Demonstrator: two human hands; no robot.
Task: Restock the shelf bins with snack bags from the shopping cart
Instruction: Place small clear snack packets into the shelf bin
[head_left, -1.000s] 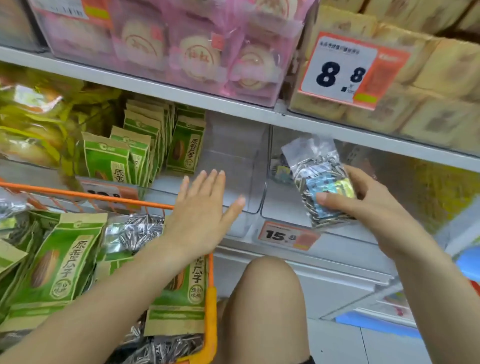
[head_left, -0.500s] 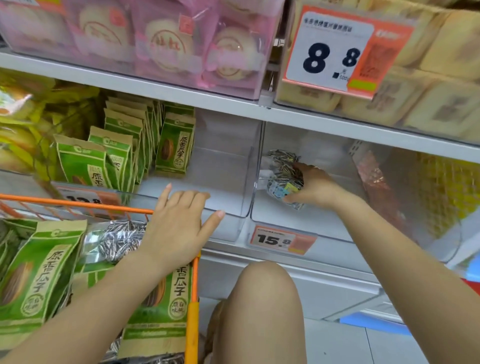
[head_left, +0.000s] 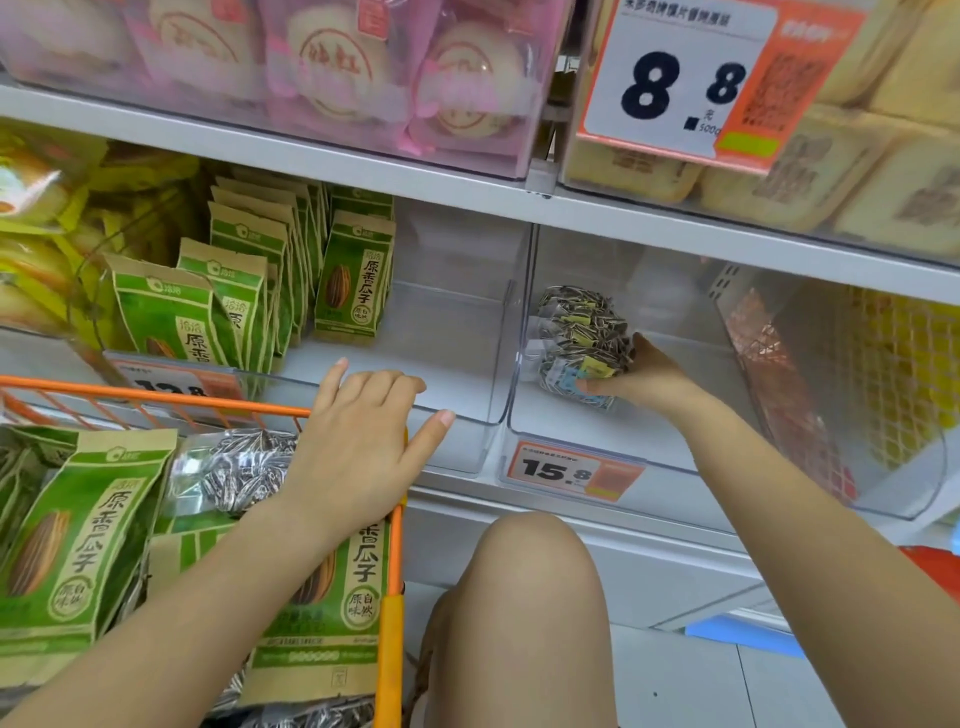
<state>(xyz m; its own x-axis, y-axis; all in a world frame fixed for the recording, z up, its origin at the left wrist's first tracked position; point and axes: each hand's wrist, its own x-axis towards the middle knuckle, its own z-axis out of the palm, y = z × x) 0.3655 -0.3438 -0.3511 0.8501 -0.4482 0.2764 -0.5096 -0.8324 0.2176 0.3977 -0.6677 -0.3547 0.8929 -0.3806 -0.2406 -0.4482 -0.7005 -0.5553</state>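
Right hand (head_left: 641, 376) grips a seed bag (head_left: 576, 343) inside the clear bin (head_left: 597, 457) at two o'clock, best stood upright against its left wall; left hand (head_left: 358, 457) hovers open over the cart (head_left: 395, 545).

A shop: price tags (head_left: 571, 472) front stocked shelf bins (head_left: 467, 447).

Above my reach, the large orange-and-white price sign (head_left: 691, 88) on the upper bin of tan cakes read "8.8", with small print "500g". The price tag (head_left: 574, 472) on the clear bin front showed "15.8". A partly hidden tag (head_left: 176, 382) behind my cart's rim began "12.8". The green seed bags (head_left: 353, 283) on the shelf and the green bags (head_left: 78, 535) in my cart carried "原香瓜子". The pink-wrapped cakes (head_left: 332, 67) bore a red stamp I could not make out.
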